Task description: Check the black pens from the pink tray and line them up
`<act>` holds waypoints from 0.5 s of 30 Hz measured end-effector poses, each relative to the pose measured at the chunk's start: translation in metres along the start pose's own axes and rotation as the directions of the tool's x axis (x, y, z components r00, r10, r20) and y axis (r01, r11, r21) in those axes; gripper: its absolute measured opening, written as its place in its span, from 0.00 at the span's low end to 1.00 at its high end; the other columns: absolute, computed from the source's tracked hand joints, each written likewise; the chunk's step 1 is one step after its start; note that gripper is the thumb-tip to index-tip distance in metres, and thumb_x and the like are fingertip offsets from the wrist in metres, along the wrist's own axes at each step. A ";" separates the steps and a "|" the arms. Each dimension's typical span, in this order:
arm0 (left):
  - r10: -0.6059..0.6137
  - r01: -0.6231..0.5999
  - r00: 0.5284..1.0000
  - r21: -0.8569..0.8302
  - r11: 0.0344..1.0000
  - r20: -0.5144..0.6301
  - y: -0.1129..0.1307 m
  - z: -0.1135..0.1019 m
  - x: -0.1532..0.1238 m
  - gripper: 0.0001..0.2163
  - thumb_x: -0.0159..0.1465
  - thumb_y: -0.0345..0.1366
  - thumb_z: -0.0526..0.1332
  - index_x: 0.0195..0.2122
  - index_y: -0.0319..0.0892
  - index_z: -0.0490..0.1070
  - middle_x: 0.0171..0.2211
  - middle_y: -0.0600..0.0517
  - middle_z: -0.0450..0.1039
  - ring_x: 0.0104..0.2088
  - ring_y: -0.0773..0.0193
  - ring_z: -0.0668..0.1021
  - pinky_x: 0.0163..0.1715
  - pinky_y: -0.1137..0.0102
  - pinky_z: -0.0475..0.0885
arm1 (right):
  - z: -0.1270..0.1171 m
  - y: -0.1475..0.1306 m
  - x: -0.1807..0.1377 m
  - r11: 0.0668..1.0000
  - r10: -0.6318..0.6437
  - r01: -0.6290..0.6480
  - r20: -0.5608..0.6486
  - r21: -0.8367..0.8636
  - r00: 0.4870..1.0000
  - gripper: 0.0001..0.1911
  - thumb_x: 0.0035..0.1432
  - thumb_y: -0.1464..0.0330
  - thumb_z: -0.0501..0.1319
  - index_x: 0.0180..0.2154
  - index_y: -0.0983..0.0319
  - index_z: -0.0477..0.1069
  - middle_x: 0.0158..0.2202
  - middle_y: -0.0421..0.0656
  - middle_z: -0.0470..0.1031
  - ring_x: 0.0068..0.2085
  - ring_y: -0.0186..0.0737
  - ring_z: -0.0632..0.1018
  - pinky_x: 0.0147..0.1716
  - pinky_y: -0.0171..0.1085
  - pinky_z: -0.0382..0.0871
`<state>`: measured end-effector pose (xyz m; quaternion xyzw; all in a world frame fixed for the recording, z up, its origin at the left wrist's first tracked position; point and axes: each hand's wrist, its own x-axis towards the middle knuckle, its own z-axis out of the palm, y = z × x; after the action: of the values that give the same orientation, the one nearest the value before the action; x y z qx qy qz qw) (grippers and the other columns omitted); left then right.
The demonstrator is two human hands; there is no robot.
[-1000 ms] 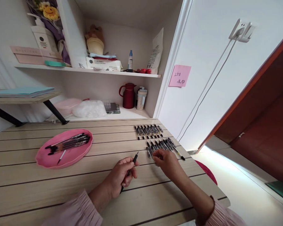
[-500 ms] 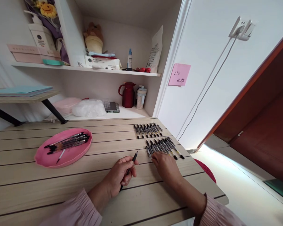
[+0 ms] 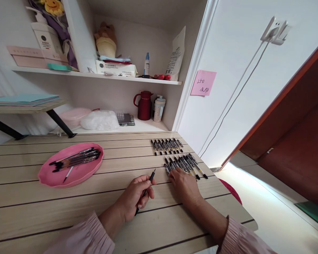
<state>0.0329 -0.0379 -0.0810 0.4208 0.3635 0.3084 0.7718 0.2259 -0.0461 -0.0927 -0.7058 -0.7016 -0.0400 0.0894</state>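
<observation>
My left hand [image 3: 134, 197] is closed around a black pen [image 3: 146, 188], its thin tip pointing up and away from me. To its right, my right hand [image 3: 184, 183] lies palm down at the near edge of a row of black and clear pens [image 3: 184, 163]. Its fingers are curled at the left end of that row, and what they hold is hidden beneath them. Behind it is a second row of similar pens [image 3: 166, 146]. On the left, a pink scalloped plate [image 3: 49, 176] carries a pile of pens [image 3: 78, 159] and a white thin stick [image 3: 68, 173] with a dark tip.
The slatted wooden table [image 3: 76, 211] ends at a rounded right corner. A small raised stand [image 3: 29, 107] with papers is at the back left. On the shelf behind are a dark red jug [image 3: 144, 106], a light bottle [image 3: 159, 109] and a plastic bag [image 3: 99, 120].
My right hand has shifted very slightly at the left end of the pen row. The left hand keeps its pen in almost the same place. The camera view has moved a little.
</observation>
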 end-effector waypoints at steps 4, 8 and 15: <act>0.044 -0.044 0.999 -0.027 0.999 -0.025 -0.001 0.002 -0.001 0.08 0.56 0.37 0.58 0.35 0.39 0.67 0.21 0.56 0.66 0.13 0.77 0.63 0.11 0.80 0.54 | -0.004 0.002 -0.002 0.999 -0.002 0.004 -0.041 0.054 0.999 0.09 0.58 0.68 0.52 0.30 0.59 0.70 0.33 0.41 0.72 0.31 0.33 0.73 0.24 0.33 0.51; 0.093 -0.103 0.994 -0.167 0.981 -0.062 -0.001 0.004 -0.001 0.09 0.54 0.34 0.62 0.36 0.41 0.68 0.25 0.56 0.66 0.24 0.70 0.73 0.26 0.73 0.70 | -0.017 0.008 -0.011 0.980 0.064 -0.034 -0.146 0.198 0.987 0.08 0.57 0.68 0.52 0.30 0.59 0.69 0.31 0.40 0.72 0.30 0.34 0.72 0.25 0.33 0.53; 0.174 -0.180 0.970 -0.021 0.983 -0.172 -0.001 0.000 0.005 0.11 0.50 0.35 0.65 0.35 0.39 0.73 0.23 0.55 0.68 0.25 0.72 0.71 0.28 0.77 0.66 | -0.020 0.010 -0.050 0.872 0.088 -0.052 -0.051 0.487 0.995 0.10 0.55 0.68 0.50 0.27 0.60 0.67 0.27 0.40 0.72 0.28 0.37 0.72 0.27 0.33 0.57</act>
<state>0.0354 -0.0344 -0.0834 0.4098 0.3833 0.4172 0.7149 0.2362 -0.0991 -0.0829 -0.6840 -0.6595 0.1150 0.2897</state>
